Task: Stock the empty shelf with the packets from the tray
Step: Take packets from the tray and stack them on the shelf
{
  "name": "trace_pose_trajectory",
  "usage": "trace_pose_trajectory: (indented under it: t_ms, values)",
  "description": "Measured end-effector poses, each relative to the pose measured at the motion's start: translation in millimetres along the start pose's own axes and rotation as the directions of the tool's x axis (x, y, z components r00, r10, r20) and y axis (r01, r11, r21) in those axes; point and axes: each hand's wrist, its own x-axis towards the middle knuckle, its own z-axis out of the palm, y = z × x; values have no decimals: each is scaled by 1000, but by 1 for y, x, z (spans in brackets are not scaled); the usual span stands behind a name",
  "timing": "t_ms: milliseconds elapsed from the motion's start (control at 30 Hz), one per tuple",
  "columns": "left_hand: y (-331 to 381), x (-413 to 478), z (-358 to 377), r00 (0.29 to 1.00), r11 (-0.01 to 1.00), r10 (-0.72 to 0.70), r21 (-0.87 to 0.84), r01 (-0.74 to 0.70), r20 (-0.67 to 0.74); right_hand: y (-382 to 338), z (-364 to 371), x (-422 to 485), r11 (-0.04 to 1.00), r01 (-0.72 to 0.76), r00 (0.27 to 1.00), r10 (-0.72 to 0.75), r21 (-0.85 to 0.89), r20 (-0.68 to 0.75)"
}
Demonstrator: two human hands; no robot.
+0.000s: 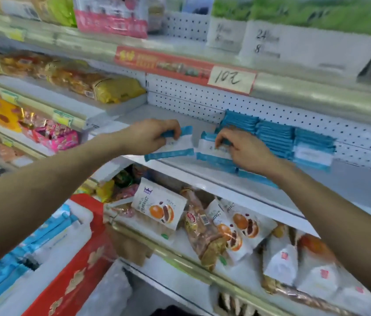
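Many packets (50, 228) fill the tray (77, 277); left hand (155, 135) and right hand (241, 148) each grip one.

Person, head view. Left forearm (54, 179) and right forearm (330, 215): both bare along their whole visible length, from the picture's edge to the wrist, smooth in outline and tapering toward the wrist. Left grip (150, 135) and right grip (246, 149): bare hands with knuckles showing. Finer detail of fingers and nails is blurred.

Blue-white packets (273, 140) stacked on white shelf (139, 114).
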Motion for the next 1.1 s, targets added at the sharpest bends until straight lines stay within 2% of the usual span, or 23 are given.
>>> trace_pose_trajectory:
  t_ms: [300,467,667,1100]
  values:
    - [93,105,31,961,961,275,29,-274,-22,109,-67,-103,971,-205,974,189,-127,-128]
    - [125,134,39,922,921,381,-57,-385,-66,162,-81,-139,907,-397,910,369,-140,-190]
    - [143,154,46,926,925,368,-72,-374,-79,207,-70,-157,863,-490,863,459,-127,-213]
    - [147,170,48,961,960,264,-70,-270,-75,255,-39,-114,921,-380,917,363,-82,-168]
